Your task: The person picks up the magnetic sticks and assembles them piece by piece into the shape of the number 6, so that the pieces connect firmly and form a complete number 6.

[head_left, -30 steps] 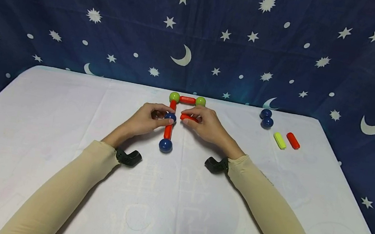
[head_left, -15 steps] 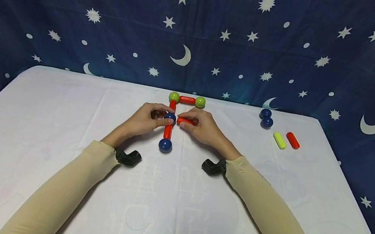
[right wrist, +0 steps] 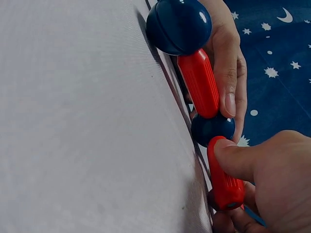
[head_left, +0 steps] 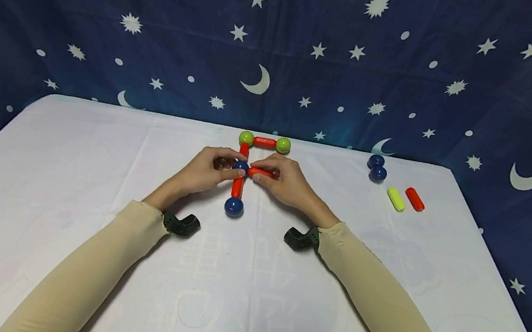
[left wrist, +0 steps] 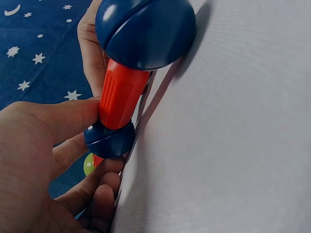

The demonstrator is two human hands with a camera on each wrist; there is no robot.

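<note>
My left hand (head_left: 205,168) grips a middle blue ball (head_left: 240,168) between thumb and fingers. That ball belongs to a line of red rods and balls on the table. A red rod (left wrist: 121,94) joins it to the nearer blue ball (head_left: 233,207); another runs back to a green ball (head_left: 246,138). From there a red rod (head_left: 265,142) leads right to a second green ball (head_left: 283,145). My right hand (head_left: 286,181) pinches a loose-ended red rod (right wrist: 226,182), its inner end right against the middle blue ball, pointing sideways.
On the right of the white table (head_left: 228,296) lie two blue balls (head_left: 378,173) side by side, a yellow-green rod (head_left: 396,199) and a red rod (head_left: 415,199). A dark blue curtain (head_left: 281,50) with stars and moons hangs behind the table.
My right hand has moved left and slightly nearer, bringing its red rod up against the middle blue ball. My left hand has stayed on that ball.
</note>
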